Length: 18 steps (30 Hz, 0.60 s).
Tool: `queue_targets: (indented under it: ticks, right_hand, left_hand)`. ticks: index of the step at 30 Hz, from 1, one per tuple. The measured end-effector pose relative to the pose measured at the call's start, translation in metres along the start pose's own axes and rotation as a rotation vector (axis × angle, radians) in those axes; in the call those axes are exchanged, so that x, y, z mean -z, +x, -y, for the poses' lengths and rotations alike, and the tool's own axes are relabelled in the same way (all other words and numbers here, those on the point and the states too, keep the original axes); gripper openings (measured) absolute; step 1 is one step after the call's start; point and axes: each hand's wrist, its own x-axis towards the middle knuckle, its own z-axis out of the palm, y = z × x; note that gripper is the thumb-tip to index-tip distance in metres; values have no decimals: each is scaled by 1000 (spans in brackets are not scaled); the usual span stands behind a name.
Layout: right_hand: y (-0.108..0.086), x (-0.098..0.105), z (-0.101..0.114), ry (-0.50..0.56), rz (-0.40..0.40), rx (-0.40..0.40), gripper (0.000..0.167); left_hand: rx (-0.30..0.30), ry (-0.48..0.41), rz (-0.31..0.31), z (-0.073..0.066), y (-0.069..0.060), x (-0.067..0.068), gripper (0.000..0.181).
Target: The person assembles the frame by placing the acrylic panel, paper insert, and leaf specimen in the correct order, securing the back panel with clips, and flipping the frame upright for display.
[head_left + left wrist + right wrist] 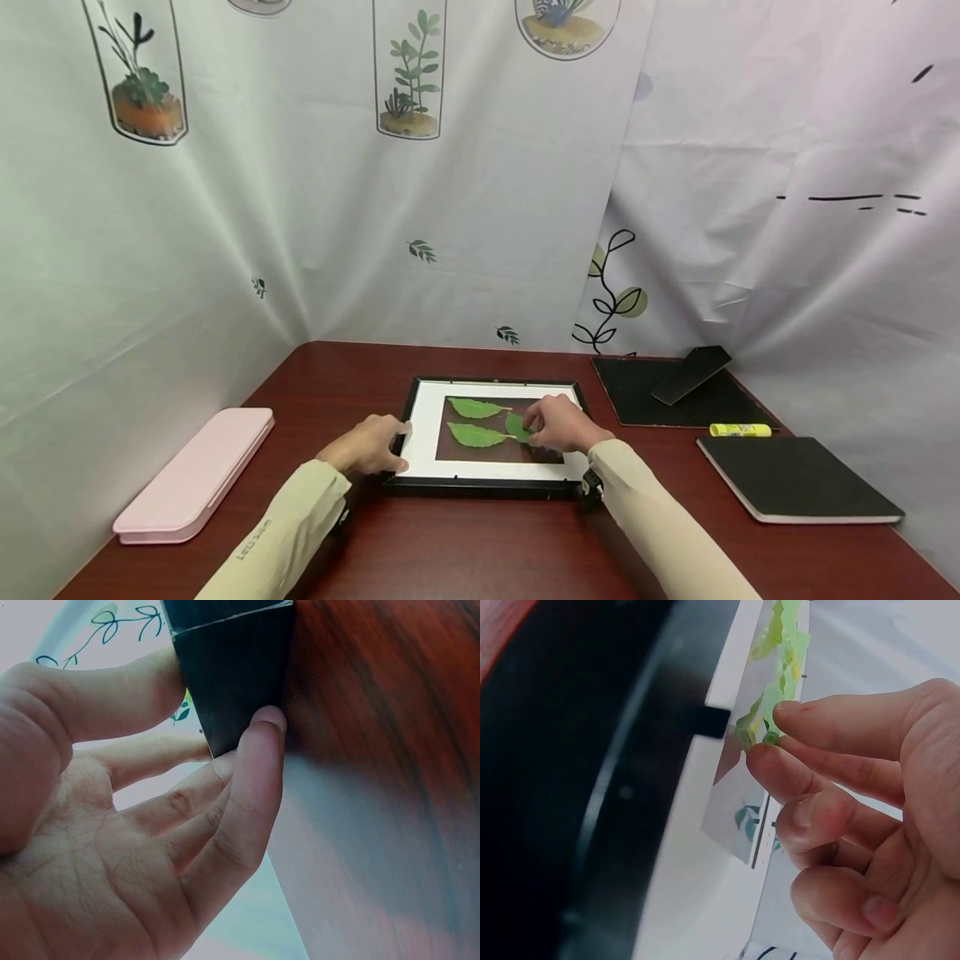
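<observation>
A black frame [487, 487] with a white mat [424, 425] lies flat on the table. Two long green leaves [477, 435] rest one above the other in its dark window, and a rounder leaf [516, 426] lies to their right. My right hand [564, 424] pinches that rounder leaf by its right side; in the right wrist view thumb and index fingertips meet at the leaf edge [771, 712]. With its fingers round the frame's left edge, my left hand [367, 444] grips the frame; the left wrist view shows them at a black corner [232, 675].
A pink case [197, 475] lies at the left. On the right are a black backing board [630, 390] with its stand leg [692, 375], a yellow glue stick [739, 430] and a black notebook [799, 477]. Printed curtains [480, 208] surround the table.
</observation>
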Motion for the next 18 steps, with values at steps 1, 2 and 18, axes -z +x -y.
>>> queue_targets:
  ticks: [1, 2, 18]
  right_hand:
    - [0, 1, -1, 7, 3, 2, 16]
    - [-1, 2, -1, 12, 5, 5, 16]
    - [-26, 28, -41, -6, -75, -36, 14]
  left_hand:
    - [-1, 1, -1, 0, 0, 0, 61]
    - [-1, 3, -4, 0, 0, 0, 61]
    - [4, 6, -3, 0, 1, -1, 62]
